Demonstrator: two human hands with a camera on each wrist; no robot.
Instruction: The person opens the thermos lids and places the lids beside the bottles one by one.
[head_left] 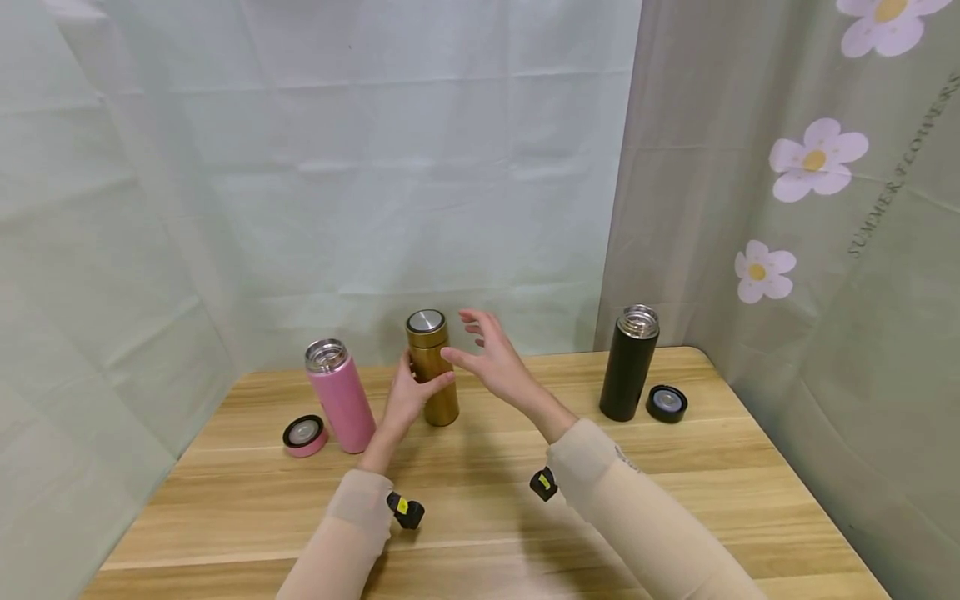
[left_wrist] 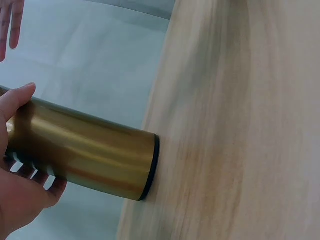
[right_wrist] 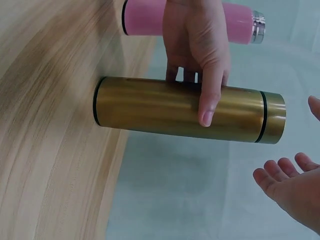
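A gold thermos flask [head_left: 433, 367] with its lid [head_left: 427, 323] on stands upright near the back of the table. My left hand [head_left: 408, 396] grips its body from the left, thumb across the front and fingers behind, as the right wrist view also shows. To the right of the flask, my right hand [head_left: 495, 358] is raised beside the lid with fingers spread and nothing in them. In the right wrist view, the fingers [right_wrist: 280, 175] of that hand are apart from the gold lid.
On the left stands an uncapped pink thermos [head_left: 343, 400], its pink lid [head_left: 305, 435] lying beside it. An uncapped black thermos [head_left: 630, 362] is at the right, next to its black lid [head_left: 667, 403]. Curtains [head_left: 420, 167] hang behind the wooden table [head_left: 465, 517].
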